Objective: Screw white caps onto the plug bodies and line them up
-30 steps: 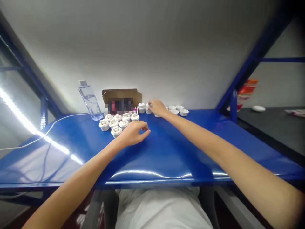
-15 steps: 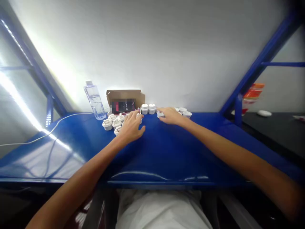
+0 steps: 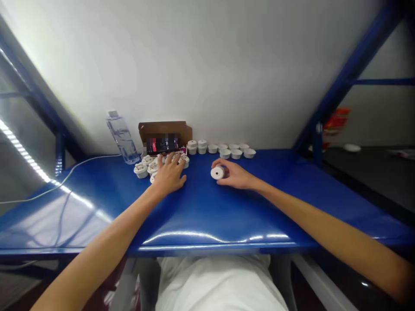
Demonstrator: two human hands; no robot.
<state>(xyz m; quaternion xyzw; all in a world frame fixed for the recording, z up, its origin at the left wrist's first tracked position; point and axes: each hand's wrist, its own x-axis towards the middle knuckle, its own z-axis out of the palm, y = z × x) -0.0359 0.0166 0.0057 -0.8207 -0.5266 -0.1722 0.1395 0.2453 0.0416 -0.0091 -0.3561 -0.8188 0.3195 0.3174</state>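
Head view puts my right hand (image 3: 235, 176) near the middle of the blue bench (image 3: 207, 216), fingers curled around a small white round cap (image 3: 217, 172) that lies on its side, its flat face turned towards me and its axis running roughly along the bench from far to near. My left hand (image 3: 168, 175) lies spread, palm down, over the near edge of a cluster of white fittings (image 3: 144, 166); I cannot tell whether it grips one. So the cap sits just right of my left hand, with a bare strip of bench between them. Further back stands a row of white cups (image 3: 231, 151), beside a cardboard box (image 3: 165, 131) and a water bottle (image 3: 120, 136).
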